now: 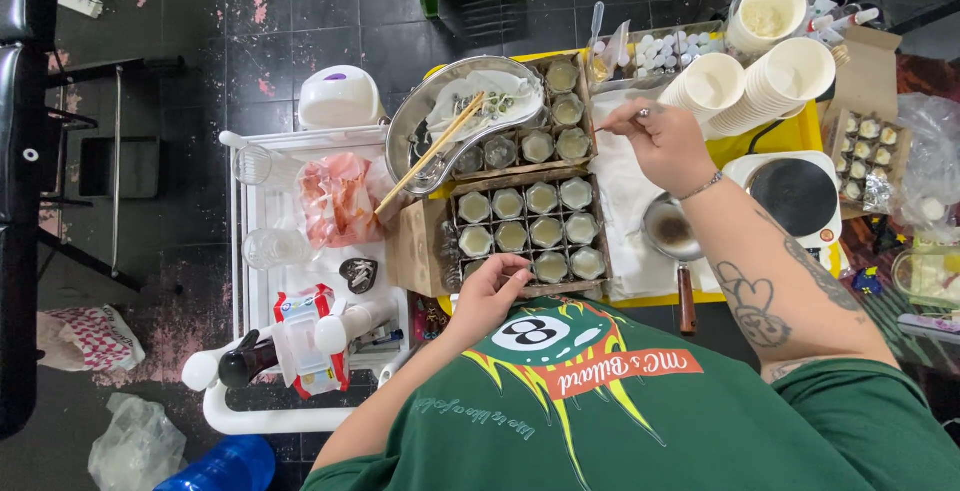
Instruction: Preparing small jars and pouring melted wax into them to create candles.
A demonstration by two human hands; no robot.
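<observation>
My left hand (492, 291) rests with curled fingers on the near edge of a cardboard box (418, 249) that holds several small glass jars (527, 221) filled with pale wax. My right hand (662, 141) is raised over a white cloth (625, 201), pinching a thin stick between thumb and fingers. A second box of jars (552, 126) sits farther back. A small metal pot (672, 231) with dark liquid lies just below my right wrist.
A metal bowl (410, 131) with chopsticks stands at the back left. Stacks of white paper cups (760, 76) and a hot plate (795, 194) are on the right. A white cart (250, 281) on the left carries glasses, bottles and packets.
</observation>
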